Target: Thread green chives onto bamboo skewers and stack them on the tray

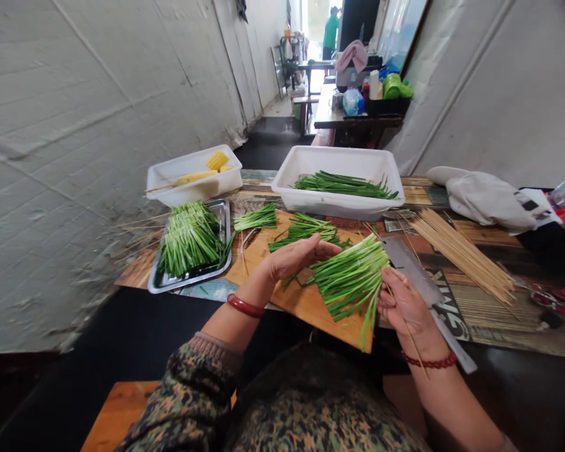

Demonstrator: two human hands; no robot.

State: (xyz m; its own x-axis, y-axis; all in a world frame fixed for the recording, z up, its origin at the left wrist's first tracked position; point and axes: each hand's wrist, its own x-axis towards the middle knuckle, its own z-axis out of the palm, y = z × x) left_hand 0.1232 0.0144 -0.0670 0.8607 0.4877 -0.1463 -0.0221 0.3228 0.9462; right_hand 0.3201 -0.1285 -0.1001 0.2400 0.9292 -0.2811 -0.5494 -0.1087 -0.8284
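My right hand (402, 301) is closed on a skewer of chives (351, 276), a row of green stalks threaded on a thin wooden stick that sticks out below my fingers. Flat and with fingers stretched, my left hand (299, 256) is beside the far end of the stalks; whether it touches them I cannot tell. Beneath lies a wooden cutting board (294, 306) with loose cut chives (306, 229) on it. A cleaver (412, 273) rests right of the board, partly hidden by my right hand. On the left, finished-looking chive skewers (191, 242) fill a metal tray (207, 276).
A white bin (334, 204) holds more chives at the back. Another white bin (195, 188) contains corn pieces (200, 176). Bare bamboo skewers (466, 254) lie right, near scissors (553, 298) and a pale cloth item (487, 194). A person (330, 32) is far off by the doorway.
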